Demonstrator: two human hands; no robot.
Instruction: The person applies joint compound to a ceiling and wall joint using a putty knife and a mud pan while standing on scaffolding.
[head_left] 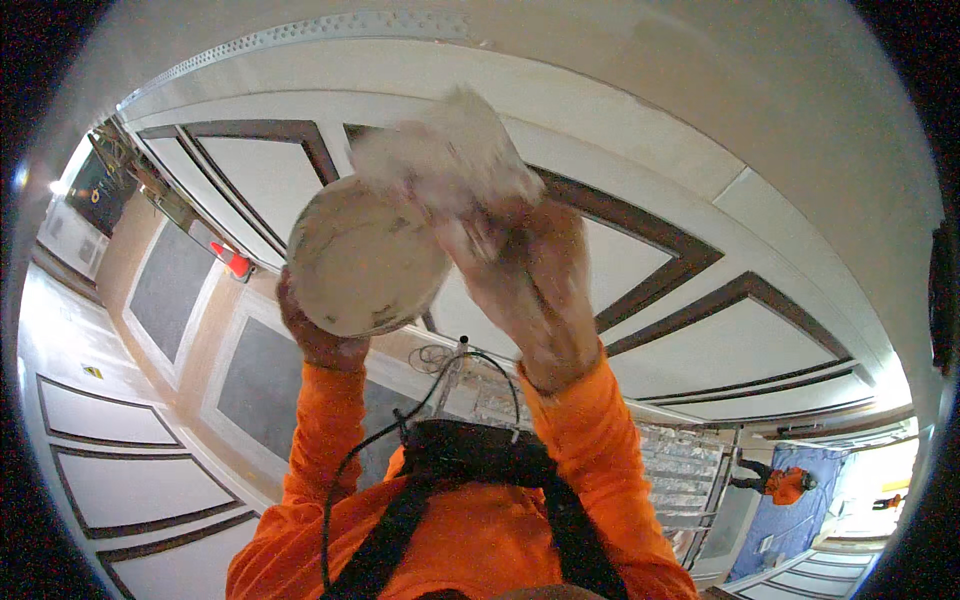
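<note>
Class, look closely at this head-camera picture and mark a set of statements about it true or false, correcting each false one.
1. The left hand holds a round, off-white, dark-smudged container. True.
2. The right hand is empty. False: it holds a flat, pale-coated tool, blurred in the picture.
3. The person's long fabric sleeves are bright orange. True.
4. The small red-orange cone is at the picture's right edge. False: it is on the left side.
5. Another person in an orange top appears at the lower right, against a blue sheet. True.
</note>
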